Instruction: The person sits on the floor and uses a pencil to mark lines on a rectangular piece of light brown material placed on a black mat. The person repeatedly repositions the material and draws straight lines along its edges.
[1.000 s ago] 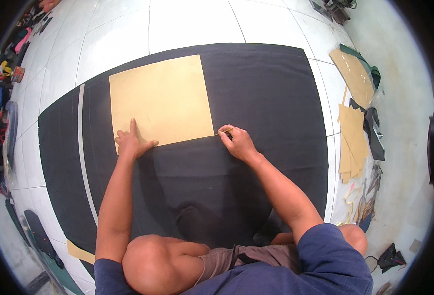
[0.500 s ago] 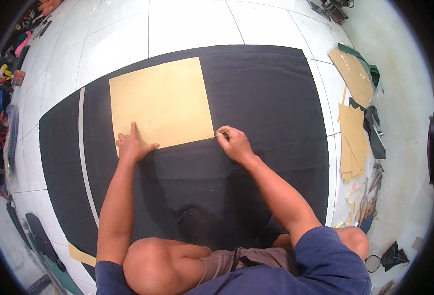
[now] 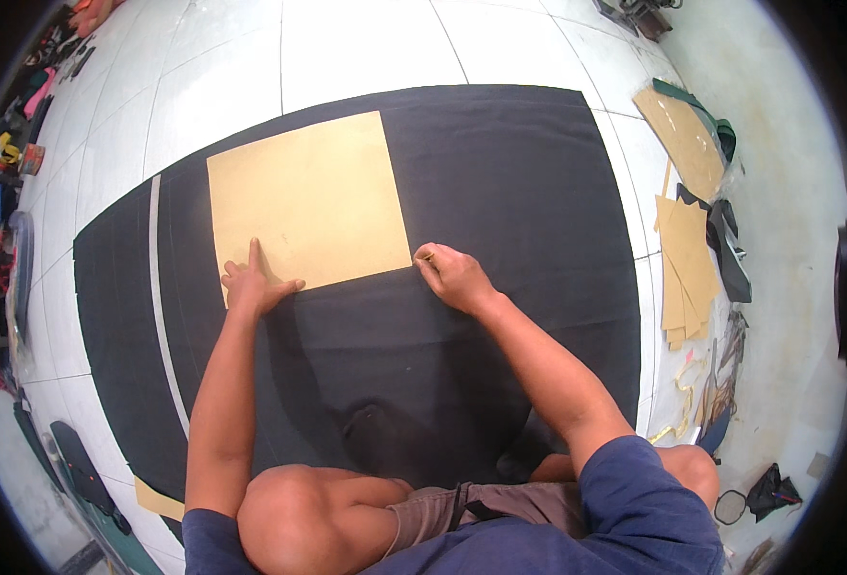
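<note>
A large tan cardboard sheet [image 3: 313, 196] lies flat on black fabric [image 3: 500, 192] spread over the floor. My left hand [image 3: 255, 286] rests with fingers spread on the sheet's near left corner, its thumb along the near edge. Beside the near right corner, my right hand [image 3: 450, 275] pinches a slim yellowish pencil [image 3: 428, 257]. Most of the pencil is hidden by the fingers, and whether its tip touches the fabric cannot be made out.
A pale strip [image 3: 162, 287] runs across the fabric's left part. Along the right wall lie more tan cardboard pieces [image 3: 684, 264] and dark scraps [image 3: 730, 251]. Assorted items [image 3: 6, 149] crowd the far left edge. White floor tiles [image 3: 366, 43] surround the fabric.
The whole view has shifted slightly. My right hand stays by the sheet's corner, with less of the pencil showing now. The left hand keeps its place on the sheet.
</note>
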{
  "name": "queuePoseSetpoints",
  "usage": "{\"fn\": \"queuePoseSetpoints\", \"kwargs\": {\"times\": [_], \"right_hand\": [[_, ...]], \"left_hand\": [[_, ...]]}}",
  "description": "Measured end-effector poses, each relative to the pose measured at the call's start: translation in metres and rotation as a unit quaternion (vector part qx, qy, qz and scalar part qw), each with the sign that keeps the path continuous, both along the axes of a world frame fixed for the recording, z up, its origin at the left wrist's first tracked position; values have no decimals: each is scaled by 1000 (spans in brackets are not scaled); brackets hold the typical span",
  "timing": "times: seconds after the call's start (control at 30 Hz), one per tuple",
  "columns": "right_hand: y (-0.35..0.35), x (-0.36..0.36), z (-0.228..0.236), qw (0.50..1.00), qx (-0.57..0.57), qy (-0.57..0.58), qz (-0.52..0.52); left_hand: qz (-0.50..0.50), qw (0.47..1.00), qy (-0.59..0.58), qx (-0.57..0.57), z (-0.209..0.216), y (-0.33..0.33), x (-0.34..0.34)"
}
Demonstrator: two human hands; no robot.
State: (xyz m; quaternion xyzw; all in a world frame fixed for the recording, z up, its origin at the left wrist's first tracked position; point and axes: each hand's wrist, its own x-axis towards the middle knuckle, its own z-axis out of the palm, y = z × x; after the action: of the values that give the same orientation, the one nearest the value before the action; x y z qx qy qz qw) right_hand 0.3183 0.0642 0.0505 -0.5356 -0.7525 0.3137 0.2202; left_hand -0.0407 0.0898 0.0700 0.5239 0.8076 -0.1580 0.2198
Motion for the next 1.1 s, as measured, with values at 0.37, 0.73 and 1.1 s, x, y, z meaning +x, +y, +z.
{"fn": "queuePoseSetpoints", "kwargs": {"times": [0.37,0.73,1.1], "right_hand": [[15,-5,-7,994,75,-48,59],[143,-31,-11,986,113,-113,38],[258,-50,-12,985,91,-149,-10]], "left_hand": [[2,1000,1,-3,-1,1,2],[7,1000,-2,10,5,-1,3],[23,999,-25,-33,11,4,5]]}}
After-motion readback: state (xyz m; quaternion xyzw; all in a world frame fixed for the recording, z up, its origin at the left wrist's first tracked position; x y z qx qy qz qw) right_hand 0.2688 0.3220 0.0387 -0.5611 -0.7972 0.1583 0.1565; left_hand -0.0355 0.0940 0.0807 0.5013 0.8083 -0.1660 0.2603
